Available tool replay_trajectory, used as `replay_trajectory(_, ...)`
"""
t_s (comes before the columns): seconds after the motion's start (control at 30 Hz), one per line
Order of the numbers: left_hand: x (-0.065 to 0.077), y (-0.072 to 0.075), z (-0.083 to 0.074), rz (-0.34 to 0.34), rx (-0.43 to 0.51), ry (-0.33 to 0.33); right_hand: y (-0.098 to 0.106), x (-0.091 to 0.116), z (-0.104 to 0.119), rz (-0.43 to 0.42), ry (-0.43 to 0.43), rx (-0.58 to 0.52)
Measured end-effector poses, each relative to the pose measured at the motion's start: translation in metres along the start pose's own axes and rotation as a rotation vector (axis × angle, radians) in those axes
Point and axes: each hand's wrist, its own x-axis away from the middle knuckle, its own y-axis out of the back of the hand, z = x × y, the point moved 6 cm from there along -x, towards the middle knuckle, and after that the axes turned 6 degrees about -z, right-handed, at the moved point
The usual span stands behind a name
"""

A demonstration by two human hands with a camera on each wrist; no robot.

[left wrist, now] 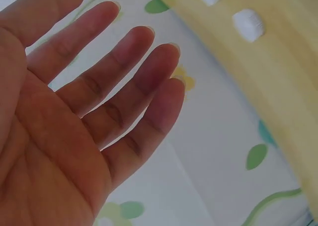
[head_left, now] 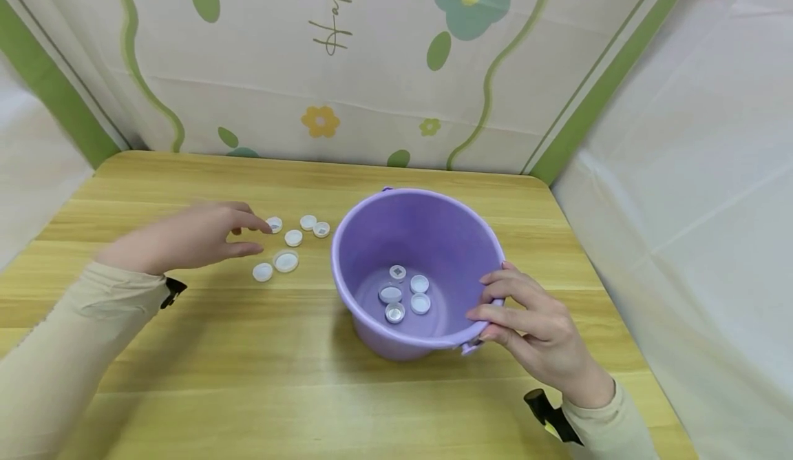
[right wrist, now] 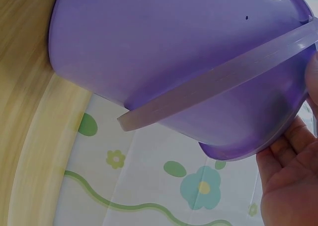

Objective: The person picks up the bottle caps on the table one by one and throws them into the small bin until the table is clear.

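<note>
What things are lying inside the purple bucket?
Five white caps lie inside the purple bucket. Its near rim covers the near inner wall; anything tight against it cannot be seen.

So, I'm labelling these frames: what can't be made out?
Head: back of the left hand, motion-blurred.
Head: marks inside some white caps, too small.
Right wrist: inside of the bucket, hidden by its wall.
Right wrist: right hand, cut by the right edge.
Left wrist: bucket, cut by top-left corner.

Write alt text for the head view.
A person's right hand grips the rim of a purple bucket holding five white caps; the left hand is beside six loose caps on the wooden table. Behind: a floral backdrop.
</note>
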Motion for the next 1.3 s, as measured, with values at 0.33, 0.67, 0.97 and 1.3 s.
replay_trajectory(0.33, -0.004, -0.047, 0.002, 0.002, 0.063, -0.053, 0.000, 0.002, -0.001, 0.019, -0.015, 0.030)
replay_trajectory(0.67, -0.014, -0.064, 0.000, 0.021, 0.093, -0.115, 0.000, 0.004, -0.002, 0.022, -0.022, 0.033)
replay_trajectory(0.97, -0.021, -0.073, 0.004, 0.086, 0.134, -0.084, 0.000, 0.003, -0.001, 0.018, -0.020, 0.026)
replay_trajectory(1.3, -0.025, -0.075, 0.001, 0.140, 0.202, -0.038, 0.000, 0.004, -0.001, 0.018, -0.021, 0.022)
